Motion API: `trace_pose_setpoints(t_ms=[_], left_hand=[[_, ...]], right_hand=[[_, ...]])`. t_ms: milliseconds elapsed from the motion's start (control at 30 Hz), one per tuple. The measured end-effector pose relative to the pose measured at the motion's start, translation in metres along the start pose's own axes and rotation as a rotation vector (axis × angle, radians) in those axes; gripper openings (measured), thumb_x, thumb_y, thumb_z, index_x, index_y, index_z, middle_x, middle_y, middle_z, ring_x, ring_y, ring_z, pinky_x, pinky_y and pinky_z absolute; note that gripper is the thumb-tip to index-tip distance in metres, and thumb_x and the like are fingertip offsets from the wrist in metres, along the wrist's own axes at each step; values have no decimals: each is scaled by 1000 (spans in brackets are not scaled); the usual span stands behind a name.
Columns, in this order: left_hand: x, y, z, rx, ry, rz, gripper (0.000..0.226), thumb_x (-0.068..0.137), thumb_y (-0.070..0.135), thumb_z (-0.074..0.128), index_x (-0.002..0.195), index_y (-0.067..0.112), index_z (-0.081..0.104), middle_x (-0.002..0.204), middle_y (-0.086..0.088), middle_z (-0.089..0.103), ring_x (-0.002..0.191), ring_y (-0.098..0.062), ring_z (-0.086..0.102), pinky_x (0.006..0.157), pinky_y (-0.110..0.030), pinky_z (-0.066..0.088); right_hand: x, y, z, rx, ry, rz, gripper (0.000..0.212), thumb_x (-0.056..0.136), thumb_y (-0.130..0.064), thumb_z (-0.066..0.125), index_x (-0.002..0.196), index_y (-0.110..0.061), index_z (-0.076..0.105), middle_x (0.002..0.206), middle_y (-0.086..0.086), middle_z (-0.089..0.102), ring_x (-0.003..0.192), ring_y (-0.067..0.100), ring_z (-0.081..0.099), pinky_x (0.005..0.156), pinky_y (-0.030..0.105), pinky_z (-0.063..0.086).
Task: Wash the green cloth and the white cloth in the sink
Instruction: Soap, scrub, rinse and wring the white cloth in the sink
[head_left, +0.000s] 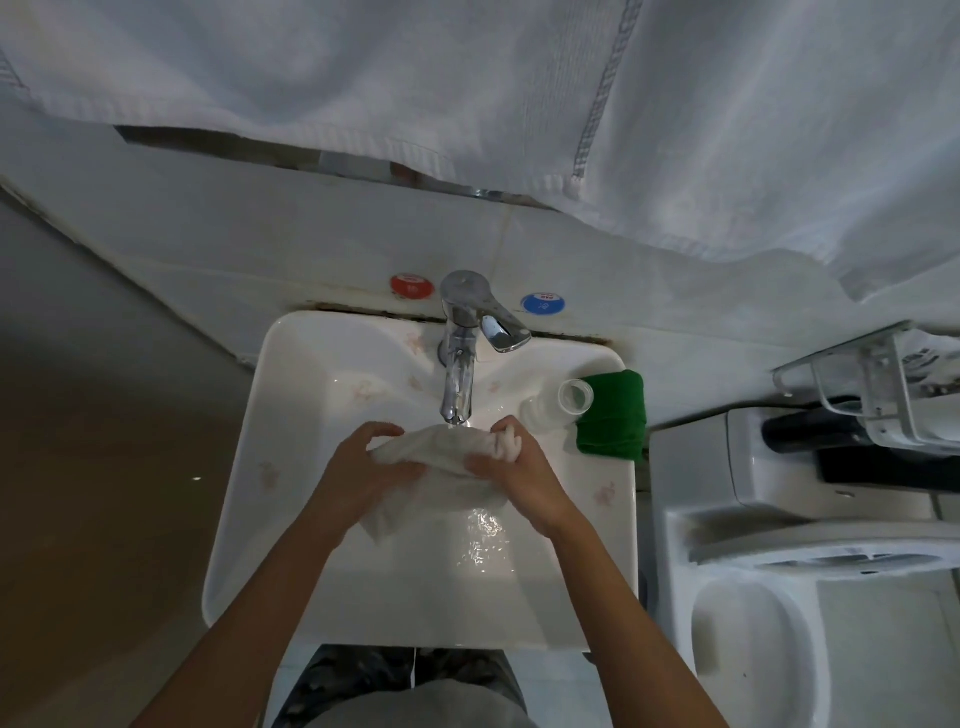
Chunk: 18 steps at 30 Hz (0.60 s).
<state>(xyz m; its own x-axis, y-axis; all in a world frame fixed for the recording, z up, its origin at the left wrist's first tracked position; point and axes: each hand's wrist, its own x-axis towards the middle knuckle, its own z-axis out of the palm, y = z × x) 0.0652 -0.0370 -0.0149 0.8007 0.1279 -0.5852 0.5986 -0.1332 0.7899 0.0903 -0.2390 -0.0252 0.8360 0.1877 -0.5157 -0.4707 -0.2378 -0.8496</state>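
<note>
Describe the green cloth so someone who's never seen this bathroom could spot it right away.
Start at the white sink under the chrome tap. Go to the sink's right rim, near the back corner: the green cloth lies folded there, beside a small clear bottle lying on its side. It is the only dark green thing in view; the white cloth is held in both hands under the tap.
</note>
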Motion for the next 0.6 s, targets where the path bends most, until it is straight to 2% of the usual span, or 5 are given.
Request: trace_pose_setpoints(t_ms=[67, 167, 267, 367, 600], left_hand=[[-1, -2, -1, -23, 18, 17, 43, 57, 29, 81, 97, 28, 64, 93, 4, 65, 82, -15, 61, 64, -21, 47], [-2, -4, 5, -114, 26, 40, 38, 70, 23, 73, 107, 27, 62, 105, 4, 65, 95, -16, 60, 75, -22, 47], [-6, -1, 18, -145, 79, 96, 37, 86, 26, 62, 122, 24, 52, 114, 8, 58, 99, -5, 56, 80, -17, 43], [-15, 5, 45, -151, 126, 88, 19, 97, 26, 50, 115, 24, 50, 102, 11, 59, 88, 0, 58, 67, -13, 44], [-12, 11, 72, 41, 380, 78, 28, 96, 36, 47, 88, 12, 59, 80, 1, 61, 74, -12, 59, 62, -20, 40]], right_hand=[[0, 1, 3, -1, 113, -30, 29, 75, -15, 71, 94, -18, 49, 77, -4, 45, 70, 10, 44, 64, 28, 41], [-1, -3, 8, 68, 102, -31, 49, 83, 1, 65, 125, -23, 53, 94, -2, 59, 81, 6, 58, 72, 20, 50], [-2, -8, 20, 206, 96, 114, 23, 77, -24, 67, 99, -24, 65, 92, 1, 65, 82, 13, 60, 67, 22, 48], [1, -11, 42, 278, 258, 200, 28, 67, -43, 62, 78, -17, 60, 77, 1, 60, 70, 14, 54, 64, 28, 45], [1, -23, 66, 376, 442, 115, 21, 65, -21, 61, 49, -19, 47, 49, -5, 45, 51, 10, 41, 49, 23, 37]])
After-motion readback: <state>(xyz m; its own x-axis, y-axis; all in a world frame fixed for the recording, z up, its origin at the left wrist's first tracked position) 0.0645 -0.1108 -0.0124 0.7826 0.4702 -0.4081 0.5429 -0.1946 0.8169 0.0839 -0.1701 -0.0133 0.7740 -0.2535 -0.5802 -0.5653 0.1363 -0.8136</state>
